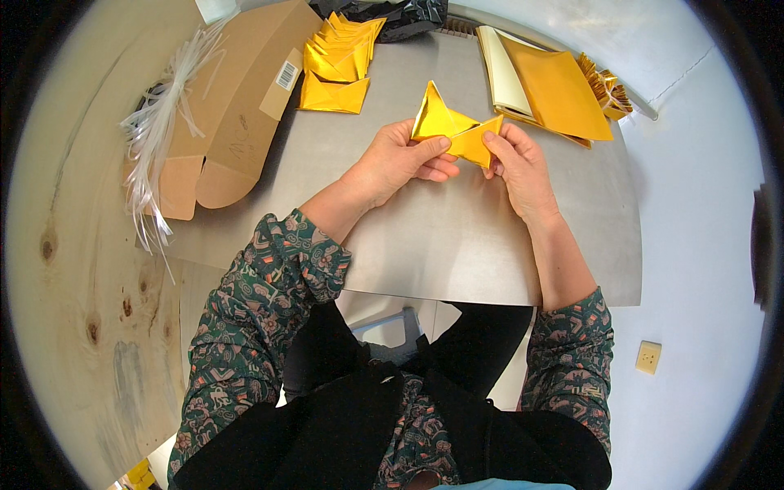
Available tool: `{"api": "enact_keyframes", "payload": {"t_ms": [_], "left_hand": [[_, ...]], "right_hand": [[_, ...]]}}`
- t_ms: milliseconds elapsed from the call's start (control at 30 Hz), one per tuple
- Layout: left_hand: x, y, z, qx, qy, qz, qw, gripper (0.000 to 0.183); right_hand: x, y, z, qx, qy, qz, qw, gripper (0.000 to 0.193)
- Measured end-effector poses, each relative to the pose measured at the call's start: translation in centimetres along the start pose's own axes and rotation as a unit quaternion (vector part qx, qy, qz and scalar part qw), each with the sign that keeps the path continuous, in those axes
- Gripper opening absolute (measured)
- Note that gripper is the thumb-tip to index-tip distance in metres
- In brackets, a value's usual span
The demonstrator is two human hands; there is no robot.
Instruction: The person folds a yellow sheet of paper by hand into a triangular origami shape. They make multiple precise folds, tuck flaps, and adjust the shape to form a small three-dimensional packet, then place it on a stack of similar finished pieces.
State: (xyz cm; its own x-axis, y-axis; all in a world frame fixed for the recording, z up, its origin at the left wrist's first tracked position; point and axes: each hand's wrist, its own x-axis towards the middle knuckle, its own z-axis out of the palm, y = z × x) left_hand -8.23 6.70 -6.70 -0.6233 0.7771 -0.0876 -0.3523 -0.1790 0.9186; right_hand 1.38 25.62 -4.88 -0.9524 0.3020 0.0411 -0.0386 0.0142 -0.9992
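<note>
A folded sheet of shiny gold paper (451,126) is held up just above the grey metal tabletop (457,237), between both hands. My left hand (402,159) pinches its left half, with the thumb lying across the fold. My right hand (519,167) grips its right pointed flap with thumb and fingertips. The paper forms two pointed wings with a crease between them.
A pile of folded gold pieces (339,65) lies at the back left. A stack of flat gold sheets (555,86) sits at the back right, with gold bows (606,88) beside it. A flattened cardboard box (237,106) and white plastic strips (159,131) lie to the left.
</note>
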Motion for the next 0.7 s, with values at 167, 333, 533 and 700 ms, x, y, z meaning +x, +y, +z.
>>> {"api": "enact_keyframes", "payload": {"t_ms": [167,333,533,700], "left_hand": [[-0.05,0.1,0.14,-0.001,-0.001,-0.003,1.0,0.025],[-0.04,0.03,0.14,-0.003,-0.001,0.001,1.0,0.025],[0.04,0.02,0.05,-0.012,0.0,0.001,1.0,0.024],[-0.02,0.06,0.0,-0.008,-0.001,-0.004,1.0,0.023]], "right_hand": [[-0.03,-0.01,0.12,-0.01,0.007,-0.005,1.0,0.014],[-0.02,0.14,0.07,-0.019,0.007,-0.017,1.0,0.013],[0.0,0.14,0.04,0.002,0.002,-0.012,1.0,0.015],[0.15,0.23,-0.23,0.041,0.005,-0.017,0.999,0.016]]}}
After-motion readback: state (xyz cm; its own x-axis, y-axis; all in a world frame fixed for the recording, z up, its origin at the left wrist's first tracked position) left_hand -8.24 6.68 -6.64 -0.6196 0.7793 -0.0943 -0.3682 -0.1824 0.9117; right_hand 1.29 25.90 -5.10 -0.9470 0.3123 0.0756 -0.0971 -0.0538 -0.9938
